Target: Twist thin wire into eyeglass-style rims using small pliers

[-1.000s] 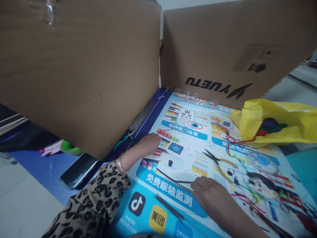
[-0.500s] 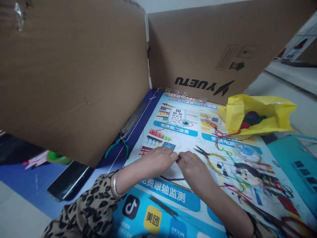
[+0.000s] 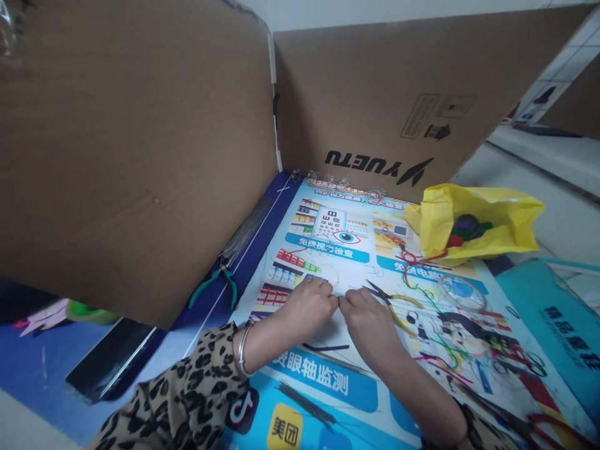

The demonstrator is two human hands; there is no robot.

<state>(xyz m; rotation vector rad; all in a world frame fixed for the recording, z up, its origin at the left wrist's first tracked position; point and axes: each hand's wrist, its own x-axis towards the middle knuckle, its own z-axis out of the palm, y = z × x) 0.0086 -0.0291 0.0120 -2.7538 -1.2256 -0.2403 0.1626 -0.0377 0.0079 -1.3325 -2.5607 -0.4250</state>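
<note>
Over the printed poster (image 3: 328,325), my left hand (image 3: 310,307) and my right hand (image 3: 368,319) meet with their fingertips almost touching. Both are closed in a pinch, knuckles up. Whatever lies between the fingers is too small or hidden to make out. A faint thin curved line, perhaps wire, shows just above my left hand. Right beside my right hand lie yellow-handled pliers (image 3: 396,306) with their jaws apart. Nearer to me, a bundle of thin dark wires (image 3: 307,403) rests on the poster.
Cardboard walls (image 3: 140,156) stand at left and behind. Teal-handled pliers (image 3: 215,284) and long thin wires (image 3: 248,231) lie at left, near a black phone-like slab (image 3: 110,359). At right are a yellow bag (image 3: 487,219), a tape roll (image 3: 463,292), coloured threads (image 3: 450,353) and scissors (image 3: 520,422).
My left hand has curled into a tighter pinch and its wrist has turned. My right hand stays near the same spot. The whole view has shifted slightly.
</note>
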